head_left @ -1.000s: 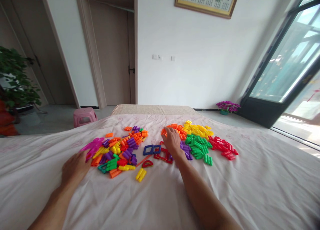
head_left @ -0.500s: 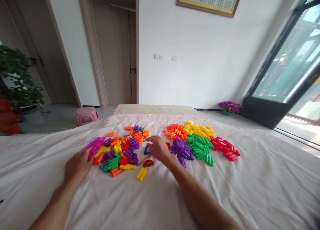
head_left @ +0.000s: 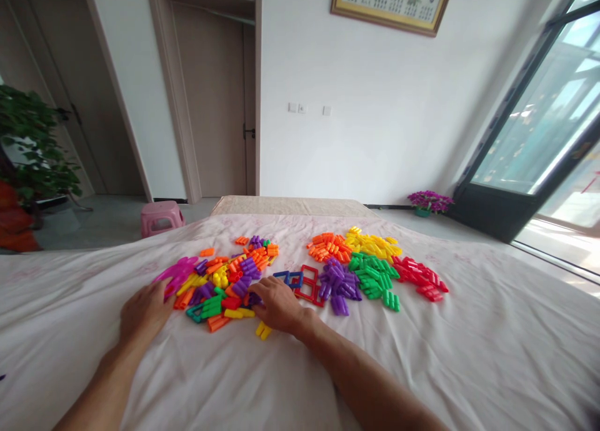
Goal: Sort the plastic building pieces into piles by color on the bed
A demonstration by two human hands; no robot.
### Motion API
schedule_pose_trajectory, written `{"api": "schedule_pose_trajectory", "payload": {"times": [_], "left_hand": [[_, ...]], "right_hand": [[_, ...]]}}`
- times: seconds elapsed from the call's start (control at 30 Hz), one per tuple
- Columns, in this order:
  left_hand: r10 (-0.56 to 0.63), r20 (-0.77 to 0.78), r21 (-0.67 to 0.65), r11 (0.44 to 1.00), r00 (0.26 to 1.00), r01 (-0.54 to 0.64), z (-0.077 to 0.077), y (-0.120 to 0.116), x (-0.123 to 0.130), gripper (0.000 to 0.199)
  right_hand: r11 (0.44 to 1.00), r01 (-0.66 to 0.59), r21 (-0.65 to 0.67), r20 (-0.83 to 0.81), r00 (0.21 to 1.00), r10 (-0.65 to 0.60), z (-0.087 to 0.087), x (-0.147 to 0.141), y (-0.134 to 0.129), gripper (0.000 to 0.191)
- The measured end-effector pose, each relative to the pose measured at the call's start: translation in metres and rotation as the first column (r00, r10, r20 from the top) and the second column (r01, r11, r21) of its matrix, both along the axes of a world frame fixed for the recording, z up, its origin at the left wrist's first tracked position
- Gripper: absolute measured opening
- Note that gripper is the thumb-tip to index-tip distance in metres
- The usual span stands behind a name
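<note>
My left hand (head_left: 147, 307) rests at the left edge of a mixed pile of plastic building pieces, its fingers bent but apart beside a magenta piece (head_left: 179, 273), touching its near end. My right hand (head_left: 277, 303) reaches in from the right, thumb and fingers apart around a dark purple piece (head_left: 254, 298) at the pile's right edge; whether they touch it I cannot tell. Just beyond that hand lie a blue frame piece (head_left: 295, 280) and red frame pieces (head_left: 309, 287). A yellow piece (head_left: 263, 330) is partly covered by my right hand.
Right of the frames, pieces lie grouped by colour: purple (head_left: 338, 281), orange (head_left: 328, 248), yellow (head_left: 372, 243), green (head_left: 375, 272) and red (head_left: 419, 277). A wrinkled pale cloth (head_left: 225, 381) covers the surface. A pink stool (head_left: 162, 217) stands beyond its left side.
My right hand has moved left and toward me, from above the frame pieces to the mixed pile's right edge, uncovering the blue and red frames. My left hand has stayed in place.
</note>
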State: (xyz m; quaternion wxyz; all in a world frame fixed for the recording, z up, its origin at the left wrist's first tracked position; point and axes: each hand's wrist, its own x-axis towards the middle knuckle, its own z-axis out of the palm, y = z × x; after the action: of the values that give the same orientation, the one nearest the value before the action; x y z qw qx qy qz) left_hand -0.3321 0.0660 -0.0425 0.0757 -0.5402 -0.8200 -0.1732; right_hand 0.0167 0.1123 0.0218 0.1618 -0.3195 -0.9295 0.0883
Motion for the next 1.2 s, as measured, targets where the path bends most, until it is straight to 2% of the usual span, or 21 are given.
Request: {"api": "schedule_pose_trajectory", "payload": {"times": [0.13, 0.27, 0.43, 0.6, 0.73, 0.9, 1.07, 1.2], "left_hand": [[-0.009, -0.01, 0.0, 1.0, 1.0, 0.009, -0.002, 0.0, -0.002, 0.055], [-0.006, -0.026, -0.033, 0.999, 1.0, 0.006, -0.002, 0.001, -0.004, 0.057], [-0.002, -0.018, -0.04, 0.999, 1.0, 0.002, -0.003, 0.002, -0.005, 0.057], [-0.004, -0.016, -0.043, 0.999, 1.0, 0.003, -0.003, 0.002, -0.005, 0.056], [0.009, -0.014, -0.073, 0.997, 1.0, -0.01, -0.002, 0.002, -0.005, 0.058], [0.004, -0.008, -0.076, 0.997, 1.0, -0.005, -0.001, 0.002, -0.005, 0.06], [0.003, -0.004, -0.071, 0.997, 1.0, -0.004, -0.001, 0.002, -0.004, 0.06], [0.011, -0.011, -0.056, 0.998, 1.0, -0.012, -0.002, 0.002, -0.005, 0.059]], "right_hand": [[0.998, 0.059, 0.006, -0.037, 0.998, -0.059, 0.008, 0.005, 0.005, 0.041], [0.974, 0.228, -0.013, -0.062, 0.972, -0.229, 0.032, 0.019, 0.015, 0.039], [0.919, 0.393, -0.021, 0.018, 0.919, -0.393, 0.063, 0.053, 0.032, 0.039], [0.851, 0.525, 0.001, 0.104, 0.846, -0.522, 0.086, 0.093, 0.041, 0.034], [0.814, 0.581, 0.013, 0.248, 0.787, -0.565, 0.099, 0.121, 0.042, 0.024], [0.772, 0.636, -0.006, 0.366, 0.72, -0.59, 0.109, 0.143, 0.044, 0.028], [0.727, 0.686, -0.032, 0.447, 0.661, -0.603, 0.116, 0.146, 0.043, 0.024], [0.752, 0.659, 0.01, 0.429, 0.677, -0.599, 0.119, 0.137, 0.036, 0.026]]}}
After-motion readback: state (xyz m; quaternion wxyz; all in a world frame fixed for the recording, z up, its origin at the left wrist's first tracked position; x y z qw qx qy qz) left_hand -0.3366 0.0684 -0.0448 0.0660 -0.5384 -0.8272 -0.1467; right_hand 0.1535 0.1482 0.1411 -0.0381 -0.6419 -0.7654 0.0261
